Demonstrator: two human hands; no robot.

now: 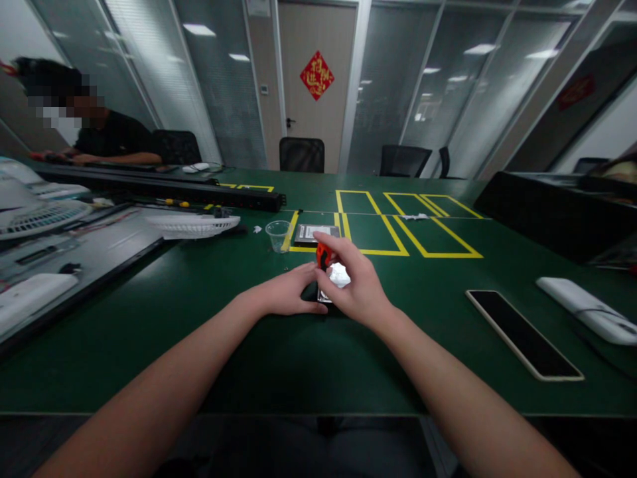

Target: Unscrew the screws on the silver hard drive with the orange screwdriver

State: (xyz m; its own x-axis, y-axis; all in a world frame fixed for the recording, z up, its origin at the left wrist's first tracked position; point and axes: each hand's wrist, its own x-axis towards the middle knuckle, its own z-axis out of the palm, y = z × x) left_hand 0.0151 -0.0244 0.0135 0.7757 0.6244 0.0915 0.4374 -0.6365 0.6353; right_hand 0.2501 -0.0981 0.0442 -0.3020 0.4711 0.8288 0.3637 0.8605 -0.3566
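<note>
Upright in my right hand (pixel 355 275) is a screwdriver (pixel 323 256) with an orange and black handle, its fingers closed around the grip. The screwdriver's tip is hidden behind my hand. Under it lies a hard drive (pixel 340 275) with a bright, shiny top, partly covered by my hands. My left hand (pixel 291 290) grips the drive's left side, thumb toward the near edge and fingers beyond. Just behind my hands, a second hard drive (pixel 309 234) with a white label lies flat. To its left stands a transparent plastic cup (pixel 279 237).
Yellow tape rectangles (pixel 373 252) mark the green table (pixel 398 392). At right lie a phone (pixel 525 334), a white power strip (pixel 587 309) and a large black case (pixel 537 216). White fan parts (pixel 194 226) and a long black bar (pixel 199 191) occupy the left. Another person (pixel 117 139) sits far left.
</note>
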